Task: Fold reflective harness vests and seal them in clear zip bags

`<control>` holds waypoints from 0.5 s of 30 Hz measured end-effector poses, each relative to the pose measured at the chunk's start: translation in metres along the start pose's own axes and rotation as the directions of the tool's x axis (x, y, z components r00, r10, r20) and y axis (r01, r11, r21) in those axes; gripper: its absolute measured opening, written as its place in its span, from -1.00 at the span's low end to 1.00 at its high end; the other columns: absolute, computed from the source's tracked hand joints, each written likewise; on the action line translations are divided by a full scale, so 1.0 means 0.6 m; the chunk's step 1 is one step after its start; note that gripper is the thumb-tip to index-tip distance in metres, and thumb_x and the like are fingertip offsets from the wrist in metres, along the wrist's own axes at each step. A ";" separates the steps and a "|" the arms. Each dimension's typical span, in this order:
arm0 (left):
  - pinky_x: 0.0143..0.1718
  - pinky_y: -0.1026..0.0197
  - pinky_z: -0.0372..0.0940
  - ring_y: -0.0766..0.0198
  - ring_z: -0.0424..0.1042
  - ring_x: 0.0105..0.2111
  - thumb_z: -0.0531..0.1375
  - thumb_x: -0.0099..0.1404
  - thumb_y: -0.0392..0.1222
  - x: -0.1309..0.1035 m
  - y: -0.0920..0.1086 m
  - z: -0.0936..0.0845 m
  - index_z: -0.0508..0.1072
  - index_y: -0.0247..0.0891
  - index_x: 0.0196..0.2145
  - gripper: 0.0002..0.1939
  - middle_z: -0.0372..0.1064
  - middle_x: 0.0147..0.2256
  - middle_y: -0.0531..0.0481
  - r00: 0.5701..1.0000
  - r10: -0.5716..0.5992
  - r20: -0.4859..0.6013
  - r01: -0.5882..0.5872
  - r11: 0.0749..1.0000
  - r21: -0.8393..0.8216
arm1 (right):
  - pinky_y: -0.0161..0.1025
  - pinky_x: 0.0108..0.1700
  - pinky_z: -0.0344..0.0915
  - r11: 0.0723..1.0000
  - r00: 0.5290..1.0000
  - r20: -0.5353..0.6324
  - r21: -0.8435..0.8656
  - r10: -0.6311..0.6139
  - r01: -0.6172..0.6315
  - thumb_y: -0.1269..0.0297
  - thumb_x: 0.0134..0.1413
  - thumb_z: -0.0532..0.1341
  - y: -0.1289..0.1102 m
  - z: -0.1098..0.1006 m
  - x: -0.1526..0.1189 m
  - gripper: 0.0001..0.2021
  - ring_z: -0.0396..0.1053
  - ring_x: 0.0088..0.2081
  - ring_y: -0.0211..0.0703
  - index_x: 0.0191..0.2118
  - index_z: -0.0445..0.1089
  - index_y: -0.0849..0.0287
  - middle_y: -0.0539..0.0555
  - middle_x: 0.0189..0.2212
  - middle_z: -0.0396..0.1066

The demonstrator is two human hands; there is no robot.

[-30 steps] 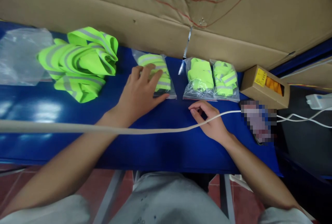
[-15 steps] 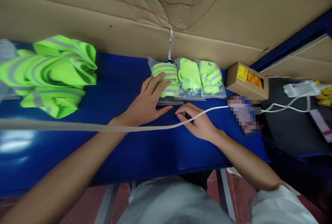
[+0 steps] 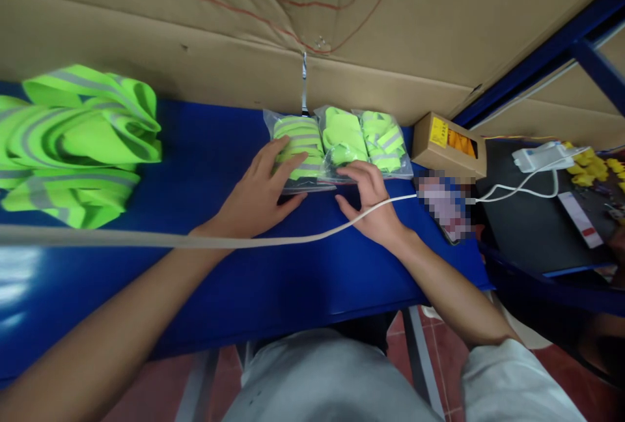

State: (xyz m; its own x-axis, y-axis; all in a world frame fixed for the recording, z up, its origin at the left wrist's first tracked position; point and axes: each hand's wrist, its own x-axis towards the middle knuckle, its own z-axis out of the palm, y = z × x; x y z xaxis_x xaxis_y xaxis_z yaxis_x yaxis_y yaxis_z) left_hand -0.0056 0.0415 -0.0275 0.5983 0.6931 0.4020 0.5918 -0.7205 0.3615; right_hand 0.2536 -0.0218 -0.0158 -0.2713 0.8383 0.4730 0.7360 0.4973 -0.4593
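Note:
Three clear plastic bags with folded neon-green reflective strips lie in a row at the back of the blue table. My left hand (image 3: 256, 191) rests with fingers spread over the front left part of the left bag (image 3: 299, 142). Just in front of the middle bag (image 3: 344, 135) is my right hand (image 3: 374, 204), thumb and fingers apart, fingertips at the bag's lower edge; whether they touch it I cannot tell. The right bag (image 3: 383, 142) lies beyond that hand. A white cable (image 3: 303, 239) crosses in front of both wrists.
A heap of loose neon-green reflective strips (image 3: 81, 142) covers the left of the blue table (image 3: 293, 285). To the right are a cardboard box (image 3: 446, 145) with orange contents, a phone (image 3: 444, 207) on the cable, and a white power adapter (image 3: 541, 156). Brown board stands behind.
My right hand has opened from a loose curl and reached up toward the middle bag. My left hand stays on the left bag. The view has turned slightly right.

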 end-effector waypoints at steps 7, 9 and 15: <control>0.44 -0.33 0.12 -0.27 -0.01 0.49 0.20 0.48 -0.02 0.000 -0.001 0.007 0.18 -0.20 0.42 -0.36 -0.03 0.45 -0.38 1.000 0.008 -0.002 -0.008 1.000 0.021 | 0.26 0.39 0.08 0.952 0.999 0.009 -0.302 0.054 -0.049 0.23 0.32 0.25 0.013 -0.011 0.024 -0.34 0.10 0.44 0.29 0.46 0.12 0.16 0.35 0.44 0.14; 0.45 -0.32 0.11 -0.25 -0.03 0.49 0.19 0.48 -0.05 0.000 0.002 0.007 0.18 -0.22 0.42 -0.36 -0.04 0.45 -0.38 1.000 0.003 0.008 -0.003 1.000 0.028 | 0.24 0.42 0.02 0.924 0.994 0.088 -0.383 0.058 -0.020 0.21 0.33 0.24 0.018 -0.009 0.038 -0.30 0.05 0.48 0.27 0.49 0.09 0.23 0.35 0.49 0.06; 0.45 -0.28 0.15 -0.22 -0.01 0.49 0.20 0.47 -0.05 0.003 0.000 0.006 0.21 -0.18 0.40 -0.39 -0.05 0.46 -0.31 0.999 -0.031 0.015 0.031 0.999 0.006 | 0.20 0.42 0.07 0.878 0.978 0.184 -0.478 0.095 0.005 0.24 0.38 0.17 0.038 0.007 0.081 -0.29 0.12 0.45 0.25 0.53 0.02 0.31 0.36 0.50 0.05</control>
State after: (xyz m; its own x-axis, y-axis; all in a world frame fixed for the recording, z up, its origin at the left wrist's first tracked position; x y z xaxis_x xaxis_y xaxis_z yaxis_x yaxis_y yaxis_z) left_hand -0.0026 0.0425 -0.0297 0.5878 0.7156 0.3775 0.6135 -0.6984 0.3685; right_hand 0.2544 0.0313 -0.0065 -0.3099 0.9085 0.2803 0.9416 0.3341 -0.0419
